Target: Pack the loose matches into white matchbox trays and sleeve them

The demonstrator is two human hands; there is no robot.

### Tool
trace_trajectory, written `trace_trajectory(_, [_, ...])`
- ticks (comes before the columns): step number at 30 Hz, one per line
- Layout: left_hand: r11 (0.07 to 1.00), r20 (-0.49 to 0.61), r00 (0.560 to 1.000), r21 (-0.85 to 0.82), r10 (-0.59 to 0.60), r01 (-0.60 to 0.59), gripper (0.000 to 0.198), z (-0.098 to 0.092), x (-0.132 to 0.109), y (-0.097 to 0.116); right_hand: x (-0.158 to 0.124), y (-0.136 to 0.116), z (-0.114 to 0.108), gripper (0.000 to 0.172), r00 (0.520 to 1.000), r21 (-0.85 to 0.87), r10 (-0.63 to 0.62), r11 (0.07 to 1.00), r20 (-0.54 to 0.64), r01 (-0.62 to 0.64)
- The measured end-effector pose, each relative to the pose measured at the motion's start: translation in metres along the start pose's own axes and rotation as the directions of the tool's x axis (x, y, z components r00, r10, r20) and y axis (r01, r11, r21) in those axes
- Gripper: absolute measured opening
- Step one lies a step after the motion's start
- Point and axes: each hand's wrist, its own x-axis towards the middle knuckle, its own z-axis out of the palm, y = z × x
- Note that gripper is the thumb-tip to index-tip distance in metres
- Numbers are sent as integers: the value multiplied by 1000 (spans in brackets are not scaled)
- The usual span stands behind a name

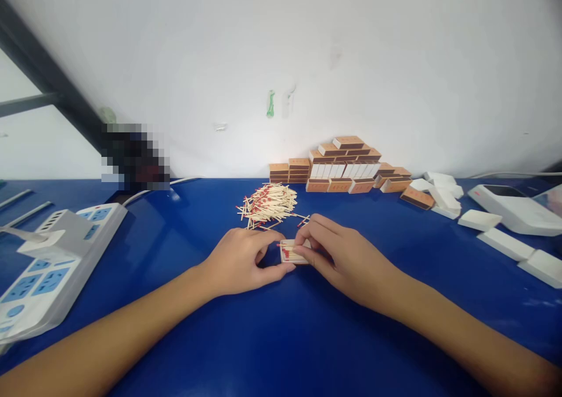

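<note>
A small white matchbox tray [300, 260] lies on the blue table, with several red-tipped matches [288, 253] inside. Thumb and forefinger of my left hand [248, 260] grip the tray at its left end, one on the far side and one on the near side. My right hand [340, 255] is over the tray's right part, its thumb and fingertips pinched on matches there and hiding that end. Just behind my hands is a loose heap of matches [270, 204], with a few strays at its right.
Stacked matchboxes [345, 171] stand against the wall. White empty trays [504, 245] and a white device [516, 209] are at the right. A power strip [88, 250] with a plugged-in adapter lies at the left on the blue table [281, 338].
</note>
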Motion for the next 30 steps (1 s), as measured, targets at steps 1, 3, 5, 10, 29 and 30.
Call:
trace_trajectory(1, [1000,-5,1000,-2,10,-10,31,0,0,1,0,0,1,10,1000,6,-8,1000,-12,8])
trace_trajectory(3, [1000,-17,1000,-3,23,-23,31,1,-1,1,0,0,2,10,1000,4,-20,1000,-11,20])
trace_trajectory(5, [1000,-22,999,1,28,-28,32,1,-1,1,-1,2,-1,8,1000,-14,-24,1000,6,24])
trace_trajectory(10, [999,-32,999,16,39,-39,34,1,-2,0,-1,5,-11,6,999,-50,-20,999,39,22])
trace_trajectory(29, [998,-23,999,30,49,-49,34,0,-2,1,-4,4,-16,14,990,-46,28,999,141,-22])
trace_trajectory(30, [998,-24,999,29,49,-48,34,0,-2,1,-4,4,-16,16,988,-43,35,999,152,-29])
